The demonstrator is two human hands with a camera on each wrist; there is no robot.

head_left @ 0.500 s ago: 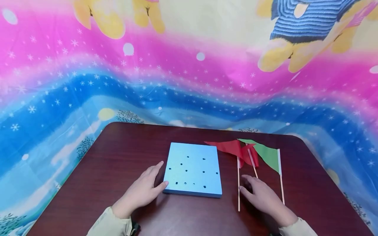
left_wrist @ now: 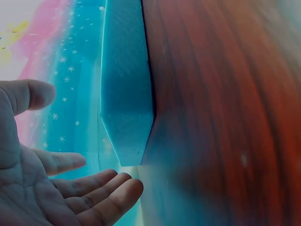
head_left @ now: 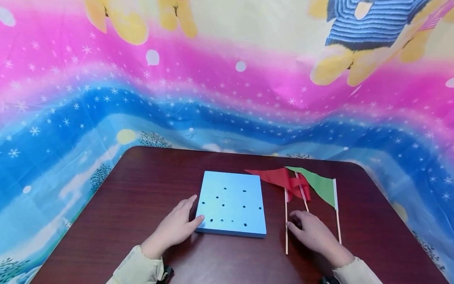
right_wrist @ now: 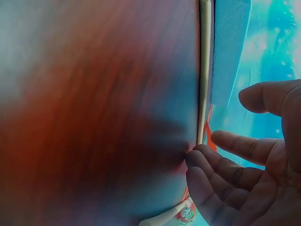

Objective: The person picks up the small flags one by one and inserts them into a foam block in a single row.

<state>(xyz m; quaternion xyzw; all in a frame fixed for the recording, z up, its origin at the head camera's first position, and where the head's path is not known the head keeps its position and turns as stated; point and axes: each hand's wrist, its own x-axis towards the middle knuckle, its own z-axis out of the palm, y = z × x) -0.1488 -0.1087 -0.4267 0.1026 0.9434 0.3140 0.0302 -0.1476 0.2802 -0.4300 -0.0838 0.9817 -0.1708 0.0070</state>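
Observation:
A pale blue square board (head_left: 234, 197) with several small holes lies flat on the table. Beside its left edge is my left hand (head_left: 175, 225), fingers extended and thumb over the near-left corner; in the left wrist view that hand (left_wrist: 61, 188) stands apart from the board's side (left_wrist: 127, 70). To the right lie a red pennant flag (head_left: 273, 177), a second red flag (head_left: 306, 193) and a green one (head_left: 320, 187), all on thin wooden sticks. My right hand (head_left: 313, 232) is just right of the leftmost stick (head_left: 286, 236), loosely bent and gripping nothing; it covers part of the second stick.
The dark reddish wooden table (head_left: 106, 221) has rounded far corners. Behind it hangs a colourful cloth (head_left: 227, 90) with snowflakes and cartoon figures. The red flags overlap each other and the green flag's tip near the table's far side.
My left hand has shifted very slightly right and up along the board. The right hand, board and flags look nearly the same.

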